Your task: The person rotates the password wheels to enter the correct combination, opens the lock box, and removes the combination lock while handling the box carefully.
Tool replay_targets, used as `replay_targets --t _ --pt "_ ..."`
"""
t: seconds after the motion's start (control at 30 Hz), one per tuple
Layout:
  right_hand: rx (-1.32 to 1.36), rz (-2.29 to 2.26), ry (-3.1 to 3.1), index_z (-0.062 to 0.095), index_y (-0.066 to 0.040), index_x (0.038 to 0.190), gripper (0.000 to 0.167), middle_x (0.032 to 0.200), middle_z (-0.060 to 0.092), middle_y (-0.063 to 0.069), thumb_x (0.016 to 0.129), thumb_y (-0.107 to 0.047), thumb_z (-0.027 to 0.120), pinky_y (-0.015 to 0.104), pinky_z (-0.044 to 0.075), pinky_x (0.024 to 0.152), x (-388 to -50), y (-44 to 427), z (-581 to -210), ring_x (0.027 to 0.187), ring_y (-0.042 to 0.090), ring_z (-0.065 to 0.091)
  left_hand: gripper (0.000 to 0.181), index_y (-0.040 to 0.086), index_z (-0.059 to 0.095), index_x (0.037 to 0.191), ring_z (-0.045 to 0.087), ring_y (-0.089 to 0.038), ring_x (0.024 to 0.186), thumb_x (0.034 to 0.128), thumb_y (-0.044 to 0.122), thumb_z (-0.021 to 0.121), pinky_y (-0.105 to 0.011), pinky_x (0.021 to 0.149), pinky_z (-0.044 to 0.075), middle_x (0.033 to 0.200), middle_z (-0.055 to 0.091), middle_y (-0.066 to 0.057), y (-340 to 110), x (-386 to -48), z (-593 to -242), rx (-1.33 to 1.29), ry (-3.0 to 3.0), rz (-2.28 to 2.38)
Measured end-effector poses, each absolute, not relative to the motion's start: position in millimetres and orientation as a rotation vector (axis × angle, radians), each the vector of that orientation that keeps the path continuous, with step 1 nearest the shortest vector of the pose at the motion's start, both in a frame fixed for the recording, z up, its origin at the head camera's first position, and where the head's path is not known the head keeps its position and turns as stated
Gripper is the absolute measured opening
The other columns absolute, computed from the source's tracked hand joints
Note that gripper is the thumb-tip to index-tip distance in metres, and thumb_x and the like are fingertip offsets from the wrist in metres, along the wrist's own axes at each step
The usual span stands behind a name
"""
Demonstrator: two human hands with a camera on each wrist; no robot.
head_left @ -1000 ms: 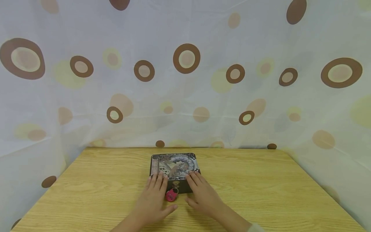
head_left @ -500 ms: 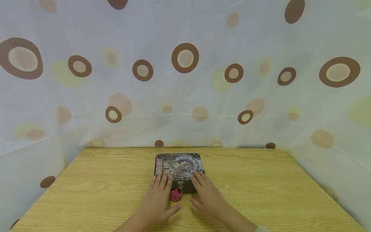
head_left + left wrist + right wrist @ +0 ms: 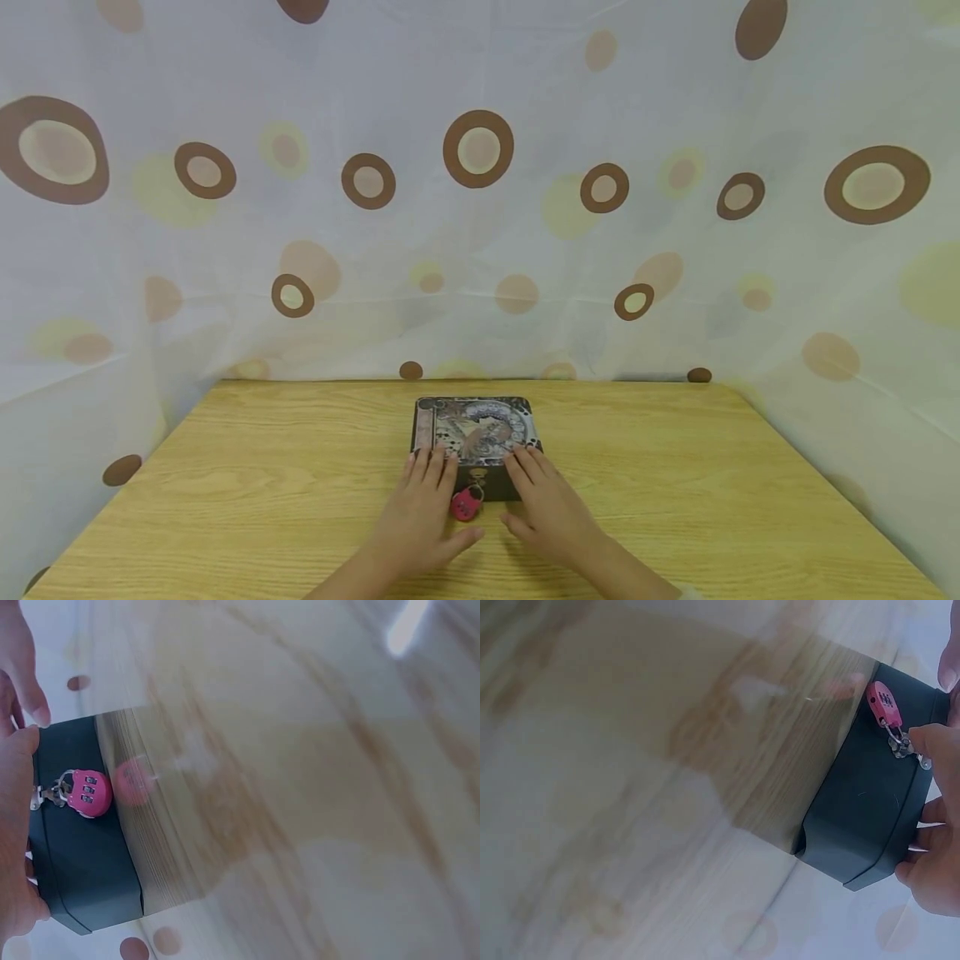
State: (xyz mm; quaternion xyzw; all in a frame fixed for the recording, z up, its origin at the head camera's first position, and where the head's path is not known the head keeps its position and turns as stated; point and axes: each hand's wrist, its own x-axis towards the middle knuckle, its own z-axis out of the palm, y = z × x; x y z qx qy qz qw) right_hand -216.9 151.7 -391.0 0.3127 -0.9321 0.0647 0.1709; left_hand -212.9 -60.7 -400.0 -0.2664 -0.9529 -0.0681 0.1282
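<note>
A dark tin box (image 3: 480,421) with a picture printed on its lid sits on the wooden table, its lid down. From the metal clasp (image 3: 477,475) on its front hangs a pink combination padlock (image 3: 91,793) with number dials. My left hand (image 3: 422,521) lays its fingers on the front left of the lid, thumb stretched out below the padlock. Across the front right edge rest the fingers of my right hand (image 3: 551,508), its thumb pointing inward. Neither hand curls round the box. In the right wrist view the padlock (image 3: 885,705) is partly seen from the side.
The light wooden table (image 3: 675,483) stretches out on both sides of the box. A white curtain (image 3: 480,250) with brown and yellow circles hangs behind it and along both sides.
The box and its padlock have slid to the right along the table, with both hands moving along on it. The fingers keep the same pose. The head view has shifted very slightly.
</note>
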Motion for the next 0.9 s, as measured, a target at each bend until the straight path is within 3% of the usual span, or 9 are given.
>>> replay_targets --t 0.9 --pt "0.841 0.242 -2.683 0.045 0.007 0.131 0.063 0.136 0.045 0.025 0.084 -0.028 0.066 0.051 0.038 0.103 -209.4 163.2 -391.8 0.127 0.041 0.04 0.086 -0.001 0.036 0.14 0.028 -0.041 0.136 0.0834 0.063 0.049 -0.053 0.11 0.029 0.147 0.03 -0.024 -48.3 -205.6 -398.2 -0.79 -2.793 -0.208"
